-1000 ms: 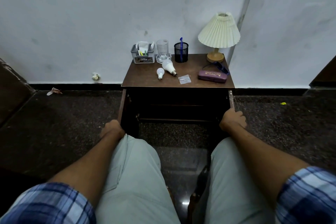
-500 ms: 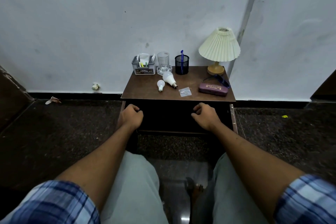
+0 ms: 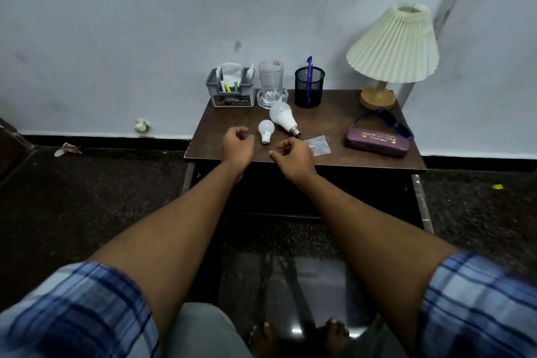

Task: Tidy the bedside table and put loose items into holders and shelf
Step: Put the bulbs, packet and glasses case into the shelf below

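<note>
Over the front edge of the brown bedside table (image 3: 334, 122), left hand (image 3: 236, 144) and right hand (image 3: 293, 155) hover side by side, fingers loosely curled, gripping nothing. Loose items on the top: small bulb (image 3: 266, 130) just beside the left hand; large bulb (image 3: 283, 119) behind it; clear packet (image 3: 319, 147) just right of the right hand; purple case (image 3: 377, 143) near the right edge, its gold lettering too small to read. Back row against the wall: grey organiser (image 3: 231, 91) with papers and markers, its front label blurred; glass tumbler (image 3: 270, 78) on a clear dish; black mesh holder (image 3: 309, 87) with a blue pen (image 3: 309, 65); lamp (image 3: 392, 46) with pleated cream shade. Beneath the top, a dark open shelf. Surroundings: scuffed whitish wall, black skirting, dark speckled floor
</note>
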Demonstrator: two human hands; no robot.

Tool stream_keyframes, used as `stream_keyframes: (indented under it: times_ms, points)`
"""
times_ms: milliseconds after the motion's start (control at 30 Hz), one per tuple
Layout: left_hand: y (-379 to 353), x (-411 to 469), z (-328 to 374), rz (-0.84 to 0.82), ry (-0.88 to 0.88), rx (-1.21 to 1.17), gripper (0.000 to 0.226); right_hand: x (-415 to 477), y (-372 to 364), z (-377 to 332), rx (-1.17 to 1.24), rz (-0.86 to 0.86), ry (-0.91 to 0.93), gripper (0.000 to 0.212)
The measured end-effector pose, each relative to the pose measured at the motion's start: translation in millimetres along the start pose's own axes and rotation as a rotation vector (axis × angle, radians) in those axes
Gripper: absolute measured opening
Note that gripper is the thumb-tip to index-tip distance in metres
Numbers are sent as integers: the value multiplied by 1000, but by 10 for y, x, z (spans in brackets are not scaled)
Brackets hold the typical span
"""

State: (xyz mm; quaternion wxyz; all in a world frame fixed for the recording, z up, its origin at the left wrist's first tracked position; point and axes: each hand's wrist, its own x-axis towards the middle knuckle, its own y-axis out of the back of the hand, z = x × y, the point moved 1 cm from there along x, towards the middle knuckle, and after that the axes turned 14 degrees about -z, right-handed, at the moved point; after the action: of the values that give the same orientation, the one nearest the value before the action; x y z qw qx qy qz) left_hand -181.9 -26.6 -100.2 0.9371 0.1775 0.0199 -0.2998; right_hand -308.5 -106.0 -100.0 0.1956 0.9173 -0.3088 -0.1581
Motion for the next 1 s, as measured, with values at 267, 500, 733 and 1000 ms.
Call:
stream_keyframes:
  times_ms: [267, 500, 733, 1000]
  points:
    - [-273, 606, -105, -131, 1, -113, 52, 542, -257, -31, -16, 202, -86, 34]
    - [-370, 670, -41, -133, -17, -115, 29, 638, -308, 2, -111, 155, -86, 35]
    - [-199, 196, -62, 18, -1, -323, 24, 394, -183, 28, 0, 26, 31, 27]
    - [-45, -580, -206, 80, 104, -499, 21, -215, -272, 160, 237, -147, 63, 17]
